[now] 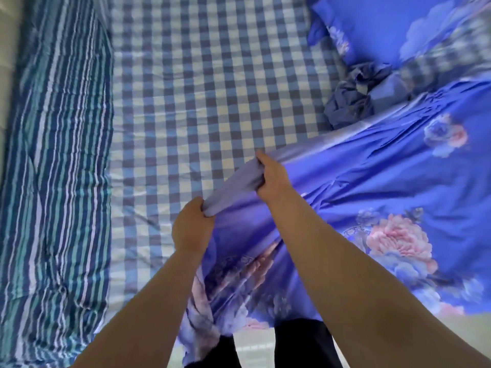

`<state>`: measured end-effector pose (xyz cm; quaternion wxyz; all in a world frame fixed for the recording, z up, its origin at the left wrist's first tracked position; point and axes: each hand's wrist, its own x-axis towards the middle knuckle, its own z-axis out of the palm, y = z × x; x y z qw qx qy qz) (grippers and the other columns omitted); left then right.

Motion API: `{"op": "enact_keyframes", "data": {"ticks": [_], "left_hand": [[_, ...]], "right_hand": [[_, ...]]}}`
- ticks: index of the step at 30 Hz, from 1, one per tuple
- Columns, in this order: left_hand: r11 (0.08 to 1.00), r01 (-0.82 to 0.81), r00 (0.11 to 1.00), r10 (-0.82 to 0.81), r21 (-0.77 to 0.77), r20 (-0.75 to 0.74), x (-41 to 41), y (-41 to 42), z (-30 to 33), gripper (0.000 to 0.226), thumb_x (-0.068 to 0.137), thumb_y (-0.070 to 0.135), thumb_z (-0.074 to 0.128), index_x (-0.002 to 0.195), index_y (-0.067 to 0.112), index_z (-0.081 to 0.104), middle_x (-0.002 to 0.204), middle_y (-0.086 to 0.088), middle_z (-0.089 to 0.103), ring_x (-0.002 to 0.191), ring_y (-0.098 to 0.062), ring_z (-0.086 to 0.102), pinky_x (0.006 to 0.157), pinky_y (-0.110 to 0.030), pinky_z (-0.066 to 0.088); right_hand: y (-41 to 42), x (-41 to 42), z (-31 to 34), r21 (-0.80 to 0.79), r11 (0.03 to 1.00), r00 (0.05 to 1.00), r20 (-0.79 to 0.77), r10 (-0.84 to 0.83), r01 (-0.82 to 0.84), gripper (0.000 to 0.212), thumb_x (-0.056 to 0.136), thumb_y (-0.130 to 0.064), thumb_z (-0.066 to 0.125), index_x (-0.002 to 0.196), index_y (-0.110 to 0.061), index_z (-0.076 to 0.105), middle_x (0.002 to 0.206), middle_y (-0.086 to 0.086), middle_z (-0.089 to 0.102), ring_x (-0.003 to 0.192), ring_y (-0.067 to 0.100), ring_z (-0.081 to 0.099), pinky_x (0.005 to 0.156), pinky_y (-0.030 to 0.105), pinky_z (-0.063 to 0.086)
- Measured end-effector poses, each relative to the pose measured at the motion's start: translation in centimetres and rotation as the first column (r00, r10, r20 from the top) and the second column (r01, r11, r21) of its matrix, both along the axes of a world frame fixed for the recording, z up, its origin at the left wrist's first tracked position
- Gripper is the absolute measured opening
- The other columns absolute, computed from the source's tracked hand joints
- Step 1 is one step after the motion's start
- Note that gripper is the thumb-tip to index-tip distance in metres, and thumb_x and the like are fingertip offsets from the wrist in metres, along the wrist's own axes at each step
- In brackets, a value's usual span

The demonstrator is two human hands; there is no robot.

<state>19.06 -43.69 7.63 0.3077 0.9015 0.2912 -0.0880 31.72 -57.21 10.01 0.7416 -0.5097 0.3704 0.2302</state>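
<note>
A blue floral quilt cover (372,181) with pink peonies spreads over the right half of the bed and hangs off its near edge. Its bunched pale edge runs between my two hands. My left hand (192,227) grips the lower end of that bunched edge. Higher up the same edge, my right hand (273,176) holds the cloth with fingers curled round it. Both forearms reach in from the bottom of the view.
The bed carries a blue-and-white checked sheet (207,83). A striped blue-green quilt (58,168) lies folded along the left side. At the top right sits a blue floral pillow (377,25), with a crumpled dark blue cloth (350,99) below it. My dark trouser legs (300,343) stand at the bed's near edge.
</note>
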Motion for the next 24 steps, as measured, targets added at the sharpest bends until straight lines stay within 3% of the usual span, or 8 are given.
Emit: {"op": "enact_keyframes", "data": {"ticks": [4,7,10,13,15,16,19,24], "left_hand": [[0.987,-0.14,0.988,0.144,-0.073,0.053,-3.0,6.9,0.9,0.021,0.086,0.005,0.045,0.1,0.021,0.047,0.088,0.002,0.053,0.067,-0.025,0.051,0.055,-0.03,0.033],[0.94,-0.332,0.943,0.329,-0.076,-0.052,-7.2,13.9,0.2,0.026,0.086,0.002,0.045,0.107,0.018,0.051,0.105,-0.004,0.046,0.075,-0.029,0.049,0.065,-0.038,0.038],[0.804,-0.566,0.824,0.551,-0.181,-0.131,-12.3,20.5,-0.5,0.027,0.088,-0.001,0.046,0.113,0.0,0.058,0.11,-0.025,0.059,0.093,-0.041,0.06,0.067,-0.037,0.046],[0.681,-0.683,0.729,0.617,-0.264,-0.297,-16.9,25.2,0.0,0.033,0.096,0.008,0.042,0.126,0.003,0.054,0.128,-0.014,0.058,0.119,-0.03,0.054,0.07,-0.022,0.042],[0.842,-0.532,0.781,0.446,-0.09,-0.437,-19.4,27.8,0.0,0.033,0.099,0.018,0.039,0.128,0.016,0.056,0.129,0.0,0.06,0.122,-0.016,0.053,0.087,-0.019,0.042],[0.867,-0.498,0.792,0.442,-0.026,-0.42,-20.7,29.1,-0.5,0.033,0.1,0.022,0.039,0.127,0.017,0.057,0.128,0.003,0.061,0.121,-0.013,0.054,0.088,-0.017,0.041],[0.51,-0.81,0.581,0.764,-0.288,-0.279,-23.6,33.5,-0.5,0.032,0.097,0.011,0.046,0.126,0.002,0.054,0.122,-0.015,0.062,0.114,-0.029,0.059,0.062,-0.016,0.047],[0.563,-0.819,0.563,0.826,-0.111,0.027,-27.1,39.6,0.7,0.012,0.084,0.005,0.053,0.096,0.005,0.055,0.084,-0.019,0.059,0.079,-0.036,0.059,0.056,-0.033,0.036]], "right_hand": [[7.4,0.1,3.7,-0.354,0.904,0.955,0.082,0.284,-0.239,0.027,0.095,-0.024,0.049,0.07,-0.015,0.049,0.065,0.004,0.047,0.059,0.019,0.044,0.059,0.03,0.037],[14.6,-1.5,6.2,-0.535,0.766,0.866,0.118,0.487,-0.358,0.037,0.101,-0.034,0.037,0.101,-0.004,0.06,0.085,0.006,0.054,0.077,0.021,0.051,0.07,0.032,0.042],[22.4,-3.6,6.8,-0.492,0.773,0.831,0.159,0.533,-0.401,0.045,0.101,-0.038,0.034,0.122,-0.003,0.053,0.09,0.005,0.053,0.087,0.021,0.051,0.075,0.035,0.048],[29.2,-5.5,7.3,-0.313,0.853,0.85,0.197,0.489,-0.418,0.03,0.101,-0.039,0.035,0.095,-0.015,0.051,0.086,0.008,0.054,0.08,0.024,0.055,0.074,0.04,0.055],[33.2,-6.5,7.5,-0.285,0.831,0.82,0.196,0.539,-0.478,0.033,0.102,-0.037,0.035,0.078,-0.017,0.047,0.071,0.006,0.048,0.062,0.018,0.049,0.054,0.027,0.048],[34.9,-6.9,7.4,-0.298,0.804,0.788,0.206,0.58,-0.514,0.035,0.102,-0.036,0.035,0.074,-0.018,0.046,0.068,0.007,0.046,0.058,0.017,0.046,0.051,0.023,0.043],[40.0,-7.7,6.5,-0.357,0.708,0.68,0.225,0.698,-0.609,0.035,0.101,-0.03,0.037,0.07,-0.018,0.046,0.075,0.011,0.049,0.067,0.021,0.048,0.064,0.032,0.044],[47.2,-9.3,4.4,-0.304,0.679,0.649,0.208,0.732,-0.669,0.028,0.098,-0.018,0.049,0.07,-0.017,0.045,0.077,0.01,0.05,0.071,0.02,0.047,0.063,0.029,0.039]]}}
